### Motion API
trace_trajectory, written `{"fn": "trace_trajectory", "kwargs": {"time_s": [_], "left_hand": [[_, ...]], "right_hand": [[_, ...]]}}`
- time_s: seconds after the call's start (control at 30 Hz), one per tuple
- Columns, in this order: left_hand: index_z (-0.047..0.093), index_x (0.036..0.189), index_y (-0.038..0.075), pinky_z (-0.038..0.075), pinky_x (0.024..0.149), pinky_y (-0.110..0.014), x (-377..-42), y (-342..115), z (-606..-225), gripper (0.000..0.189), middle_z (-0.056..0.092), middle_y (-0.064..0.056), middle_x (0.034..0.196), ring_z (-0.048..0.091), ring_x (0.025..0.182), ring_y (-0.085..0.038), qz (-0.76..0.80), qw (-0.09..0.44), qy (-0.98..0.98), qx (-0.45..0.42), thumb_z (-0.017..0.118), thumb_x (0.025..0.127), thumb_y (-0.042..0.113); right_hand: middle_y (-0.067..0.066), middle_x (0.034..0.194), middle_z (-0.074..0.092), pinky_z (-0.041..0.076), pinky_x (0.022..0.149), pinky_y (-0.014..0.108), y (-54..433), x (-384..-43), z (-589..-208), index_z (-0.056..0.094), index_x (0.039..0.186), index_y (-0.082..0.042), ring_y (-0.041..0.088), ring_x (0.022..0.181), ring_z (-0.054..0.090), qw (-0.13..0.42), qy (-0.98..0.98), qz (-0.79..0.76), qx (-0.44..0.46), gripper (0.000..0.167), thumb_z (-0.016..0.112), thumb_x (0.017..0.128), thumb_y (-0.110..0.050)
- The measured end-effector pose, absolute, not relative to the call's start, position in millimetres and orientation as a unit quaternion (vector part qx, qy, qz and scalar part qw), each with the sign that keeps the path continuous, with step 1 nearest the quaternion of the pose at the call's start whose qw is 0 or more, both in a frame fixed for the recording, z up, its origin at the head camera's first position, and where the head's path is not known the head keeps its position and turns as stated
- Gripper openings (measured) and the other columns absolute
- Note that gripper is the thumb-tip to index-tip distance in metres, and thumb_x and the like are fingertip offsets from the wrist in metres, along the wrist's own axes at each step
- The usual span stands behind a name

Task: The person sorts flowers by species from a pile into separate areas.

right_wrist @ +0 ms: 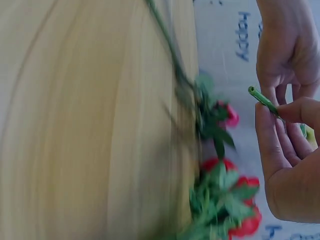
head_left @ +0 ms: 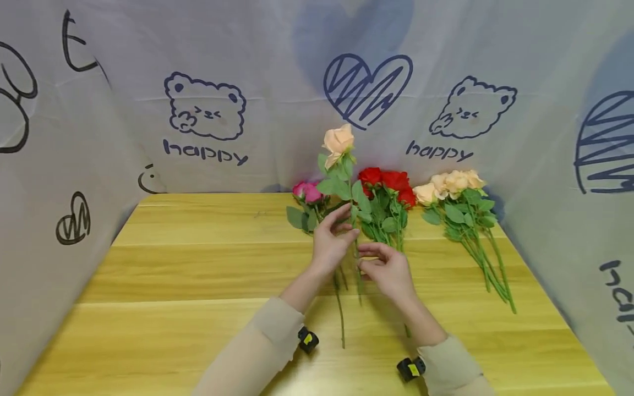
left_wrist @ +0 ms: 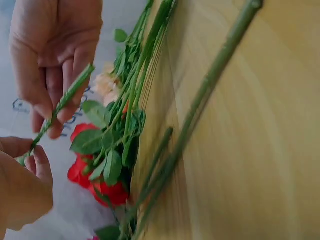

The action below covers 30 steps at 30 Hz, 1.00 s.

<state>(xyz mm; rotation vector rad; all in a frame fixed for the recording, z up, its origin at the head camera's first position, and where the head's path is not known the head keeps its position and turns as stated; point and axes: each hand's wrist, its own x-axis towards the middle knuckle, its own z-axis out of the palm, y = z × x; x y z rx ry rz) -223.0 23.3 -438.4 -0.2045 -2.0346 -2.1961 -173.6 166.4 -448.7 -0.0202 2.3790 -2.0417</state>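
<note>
A peach rose (head_left: 339, 141) on a long green stem is held upright above the table, its bloom at the top in the head view. My left hand (head_left: 331, 242) pinches the stem just under the leaves. Lower down, my right hand (head_left: 391, 270) pinches the same stem between thumb and fingers. The cut end of the stem (right_wrist: 256, 93) sticks out past the right fingers in the right wrist view. Behind the hands lie pink roses (head_left: 308, 192), partly hidden by the left hand, and a bunch of red roses (head_left: 391, 184), its stems partly covered by the right hand.
A bunch of peach roses (head_left: 453, 184) lies at the back right, stems toward the front. The wooden table (head_left: 198, 264) meets a white cloth backdrop (head_left: 277, 99) with drawings. Black bands with yellow marks (head_left: 308, 340) sit at both wrists.
</note>
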Motion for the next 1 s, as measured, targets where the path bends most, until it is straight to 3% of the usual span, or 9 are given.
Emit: {"fn": "trace_trajectory", "kwargs": {"time_s": [0.27,0.5,0.67,0.83,1.0], "left_hand": [[0.058,0.149,0.014,0.058,0.083,-0.025,-241.6,71.3,-438.7,0.061,0.058,-0.013,0.137,0.066,0.11,-0.029,-0.634,0.052,-0.754,-0.161,0.078,0.092,0.002],[0.055,0.153,0.021,0.054,0.099,-0.034,-250.4,106.2,-443.4,0.061,0.05,-0.003,0.153,0.055,0.132,-0.022,-0.445,0.015,-0.867,-0.223,0.078,0.096,0.019],[0.059,0.149,0.023,0.051,0.106,-0.036,-253.8,119.4,-451.2,0.056,0.054,0.002,0.152,0.05,0.138,-0.021,-0.281,0.009,-0.925,-0.255,0.077,0.097,0.027],[0.067,0.142,0.027,0.05,0.105,-0.035,-256.7,123.2,-457.9,0.046,0.057,0.008,0.149,0.051,0.134,-0.019,-0.168,0.003,-0.954,-0.249,0.077,0.097,0.029],[0.068,0.141,0.025,0.047,0.108,-0.03,-257.3,128.1,-461.3,0.045,0.056,0.007,0.15,0.051,0.133,-0.018,-0.169,-0.023,-0.952,-0.256,0.078,0.097,0.025]], "right_hand": [[0.024,0.122,0.069,0.064,0.073,0.033,237.6,-170.0,-447.1,0.067,0.13,0.005,0.012,0.087,0.073,-0.013,0.813,-0.583,0.002,0.034,0.067,0.097,-0.001],[0.024,0.123,0.068,0.064,0.073,0.032,305.1,-164.9,-450.6,0.063,0.135,0.006,0.006,0.084,0.071,-0.024,0.84,-0.541,0.026,0.037,0.067,0.1,-0.006],[0.021,0.122,0.068,0.063,0.071,0.029,350.2,-168.4,-454.7,0.06,0.138,0.007,0.004,0.084,0.07,-0.02,0.864,-0.501,0.039,0.041,0.066,0.101,-0.01],[0.028,0.117,0.07,0.06,0.061,0.03,390.9,-176.5,-461.9,0.063,0.133,0.01,0.012,0.073,0.069,-0.031,0.904,-0.424,0.035,0.038,0.065,0.101,-0.009],[0.028,0.107,0.073,0.058,0.061,0.035,417.6,-181.3,-474.3,0.069,0.121,0.01,0.033,0.08,0.072,-0.075,0.948,-0.308,0.025,0.029,0.067,0.097,-0.005]]}}
